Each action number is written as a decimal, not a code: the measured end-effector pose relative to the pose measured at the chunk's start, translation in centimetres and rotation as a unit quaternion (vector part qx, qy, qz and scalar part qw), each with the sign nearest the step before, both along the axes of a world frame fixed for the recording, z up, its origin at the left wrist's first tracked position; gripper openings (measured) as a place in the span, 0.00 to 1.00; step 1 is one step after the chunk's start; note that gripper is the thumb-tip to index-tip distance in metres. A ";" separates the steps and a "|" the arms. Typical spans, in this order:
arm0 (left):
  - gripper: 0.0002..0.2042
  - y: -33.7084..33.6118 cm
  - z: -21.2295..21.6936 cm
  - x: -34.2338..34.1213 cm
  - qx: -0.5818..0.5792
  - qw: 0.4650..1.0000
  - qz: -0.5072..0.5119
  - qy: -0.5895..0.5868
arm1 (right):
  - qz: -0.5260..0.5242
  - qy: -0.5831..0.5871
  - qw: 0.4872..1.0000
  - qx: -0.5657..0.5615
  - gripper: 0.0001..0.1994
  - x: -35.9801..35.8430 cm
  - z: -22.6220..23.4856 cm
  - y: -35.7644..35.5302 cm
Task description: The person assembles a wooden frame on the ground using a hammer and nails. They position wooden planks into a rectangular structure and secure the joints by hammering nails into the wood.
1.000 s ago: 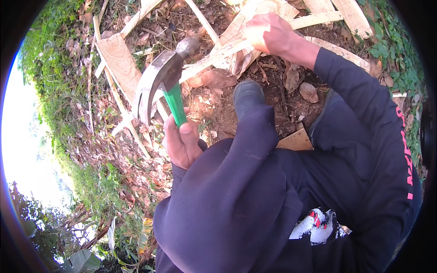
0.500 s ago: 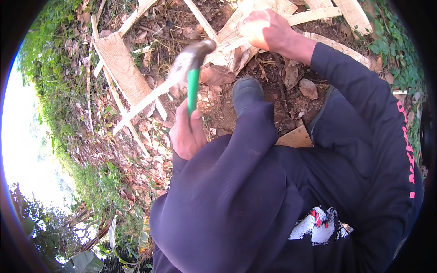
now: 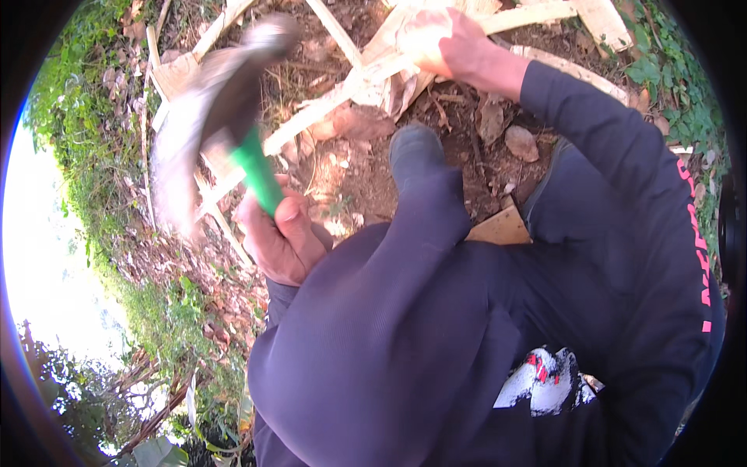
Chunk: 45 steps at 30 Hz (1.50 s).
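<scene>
My left hand [image 3: 282, 237] grips the green handle of a claw hammer [image 3: 214, 117]. Its grey steel head is raised and smeared by motion blur at the upper left. At the top of the view my right hand [image 3: 443, 43] is closed on a pale wooden slat [image 3: 342, 97] of a rough wooden frame that lies on bare earth. My dark shoe [image 3: 416, 152] stands on the soil just below that slat. Dark sleeves and trousers fill the lower half of the view.
More pale slats [image 3: 591, 19] cross the ground at the top. Dry leaves and a stone [image 3: 520, 142] lie on the brown soil. A flat bit of board [image 3: 502, 227] sits by my knee. Green weeds [image 3: 78, 117] border the left and right.
The hammer head struck down toward the slat half a second ago and has now swung back up to the left, blurred. My right hand stays on the slat.
</scene>
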<state>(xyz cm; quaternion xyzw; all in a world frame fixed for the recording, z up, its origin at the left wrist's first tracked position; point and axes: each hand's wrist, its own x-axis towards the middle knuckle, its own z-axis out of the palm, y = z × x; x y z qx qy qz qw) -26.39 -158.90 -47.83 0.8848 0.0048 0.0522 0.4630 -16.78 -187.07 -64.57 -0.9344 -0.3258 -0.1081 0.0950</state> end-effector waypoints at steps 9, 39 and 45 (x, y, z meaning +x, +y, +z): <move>0.12 -0.6 -0.3 0.4 -0.105 0.993 0.040 0.040 | -0.096 0.067 0.971 0.208 0.08 -0.7 -11.2 1.5; 0.12 1.0 -3.6 1.2 0.304 0.923 -0.182 0.149 | -0.131 0.339 0.929 -0.067 0.15 1.9 5.6 2.5; 0.15 1.0 -3.5 0.6 0.163 0.981 -0.082 0.067 | -0.058 0.232 0.970 0.037 0.14 1.1 2.4 2.4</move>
